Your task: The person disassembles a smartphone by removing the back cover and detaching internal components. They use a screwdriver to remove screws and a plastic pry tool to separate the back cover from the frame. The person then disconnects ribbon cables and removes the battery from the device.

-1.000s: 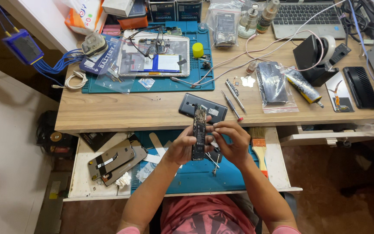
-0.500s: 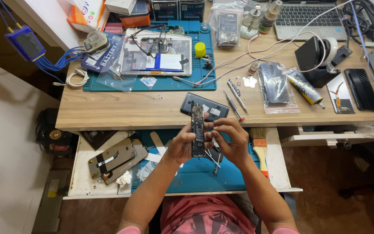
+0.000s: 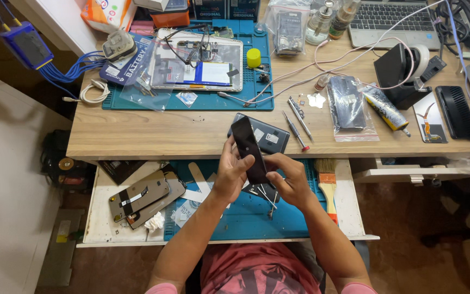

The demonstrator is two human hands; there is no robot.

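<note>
Two work levels: wooden counter (image 3: 153, 133) above, pull-out drawer (image 3: 349, 218) with blue mat (image 3: 235, 220) below. Both hands hold a dark phone (image 3: 248, 149) upright over the drawer, just in front of a grey back cover (image 3: 270, 136). Left hand (image 3: 234, 173) fingers wrap its left edge; right hand (image 3: 289, 182) fingers pinch the lower end. Looks like inspection or seating step; next move likely needs firm grip, even edge pressure.

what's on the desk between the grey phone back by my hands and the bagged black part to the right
Two screwdrivers lie side by side on the bare wood between the grey phone back and the bagged black part, seen in the head view.
</note>
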